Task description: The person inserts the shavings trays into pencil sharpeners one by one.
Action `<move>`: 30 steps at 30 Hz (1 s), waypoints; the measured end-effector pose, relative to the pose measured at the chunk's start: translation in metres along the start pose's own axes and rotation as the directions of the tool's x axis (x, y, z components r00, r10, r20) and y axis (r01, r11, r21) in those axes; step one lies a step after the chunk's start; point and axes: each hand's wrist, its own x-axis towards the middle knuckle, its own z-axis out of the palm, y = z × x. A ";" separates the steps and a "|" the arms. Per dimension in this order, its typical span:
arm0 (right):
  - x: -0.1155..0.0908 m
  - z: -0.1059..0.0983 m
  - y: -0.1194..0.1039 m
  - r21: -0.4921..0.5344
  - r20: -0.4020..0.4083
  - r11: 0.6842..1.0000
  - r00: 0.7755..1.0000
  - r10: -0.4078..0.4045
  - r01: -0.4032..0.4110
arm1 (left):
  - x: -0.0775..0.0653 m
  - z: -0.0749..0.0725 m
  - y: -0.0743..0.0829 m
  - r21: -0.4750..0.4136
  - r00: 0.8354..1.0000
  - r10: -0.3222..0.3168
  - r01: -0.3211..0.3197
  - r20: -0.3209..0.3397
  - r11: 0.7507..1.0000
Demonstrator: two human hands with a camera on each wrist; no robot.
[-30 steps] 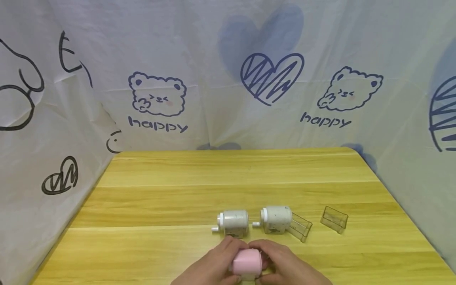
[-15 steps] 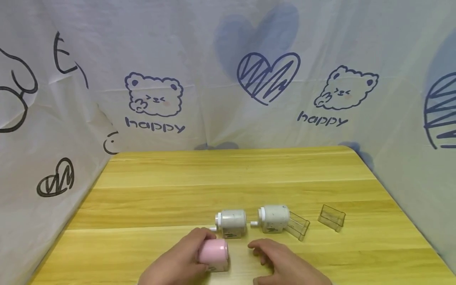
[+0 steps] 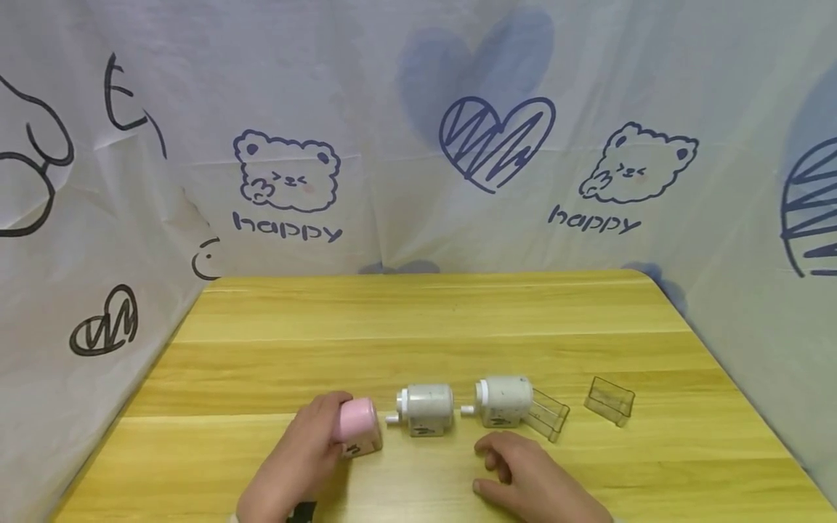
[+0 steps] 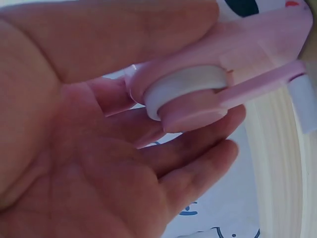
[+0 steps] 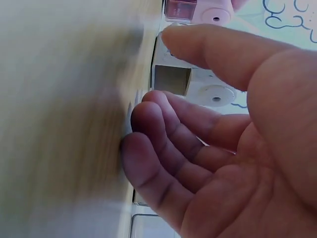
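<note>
Nearest, the right hand (image 3: 523,473) hangs loosely curled, holding nothing. The left hand (image 3: 301,444) grips a pink crank pencil sharpener (image 3: 360,425), just left of two grey sharpeners (image 3: 428,410). Clear drawers (image 3: 610,401) lie rightward on the wooden table (image 3: 418,312); a doodled cloth (image 3: 392,196) hangs behind.

A pink sharpener (image 3: 357,428), at the lower centre-left of the head view, is gripped by the left hand (image 3: 301,439), its body slightly tilted; its white collar, pink crank arm and white knob face the palm. A left grey sharpener (image 3: 429,409) and a right grey sharpener (image 3: 508,399) sit upright at lower centre, white cranks pointing left. One presents an open rectangular slot. At lower right lie two transparent drawers: a near drawer (image 3: 548,418) just beside the right grey sharpener, a far drawer (image 3: 610,402) apart.
</note>
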 end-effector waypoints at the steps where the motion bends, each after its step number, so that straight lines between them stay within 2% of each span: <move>1: 0.000 0.000 0.000 0.006 -0.001 1.000 1.000 0.011 -0.011 | 0.000 0.001 -0.001 0.018 1.000 0.012 -0.012 -0.013 1.000; 4: 0.001 0.000 -0.001 0.021 -0.014 0.998 0.998 0.055 -0.055 | 0.001 0.003 -0.002 0.073 0.997 0.055 -0.051 -0.056 0.996; 7: 0.001 -0.001 -0.002 0.000 -0.062 0.996 0.994 0.091 -0.091 | 0.001 0.005 -0.003 0.122 0.992 0.089 -0.078 -0.091 0.989; 10: 0.000 -0.002 -0.003 -0.031 -0.142 0.991 0.982 0.127 -0.133 | 0.003 0.006 0.000 0.124 0.994 0.063 -0.052 -0.089 0.991; 14: -0.001 -0.005 -0.006 -0.033 -0.239 0.975 0.949 0.207 -0.221 | 0.008 0.011 0.008 0.081 0.996 0.039 -0.033 -0.082 0.996; 16: 0.000 -0.007 -0.007 -0.038 -0.274 0.963 0.930 0.246 -0.266 | 0.011 0.016 0.015 0.067 0.989 0.091 -0.084 -0.114 0.994; 20: 0.000 -0.012 -0.007 -0.068 -0.328 0.940 0.897 0.297 -0.335 | 0.016 0.033 0.029 0.076 0.951 0.252 -0.242 -0.179 0.967; 22: -0.001 -0.016 -0.005 -0.072 -0.357 0.930 0.880 0.313 -0.360 | 0.016 0.042 0.036 0.091 0.940 0.298 -0.286 -0.165 0.954; 23: -0.001 -0.017 -0.004 -0.069 -0.374 0.926 0.870 0.321 -0.372 | 0.016 0.046 0.039 0.096 0.941 0.307 -0.296 -0.145 0.950; 27: -0.003 -0.023 0.000 -0.060 -0.447 0.914 0.830 0.334 -0.401 | 0.012 0.059 0.046 0.113 0.953 0.294 -0.285 -0.075 0.952; 30: -0.005 -0.026 0.003 -0.068 -0.495 0.908 0.804 0.328 -0.413 | 0.011 0.064 0.049 0.118 0.958 0.279 -0.270 -0.067 0.956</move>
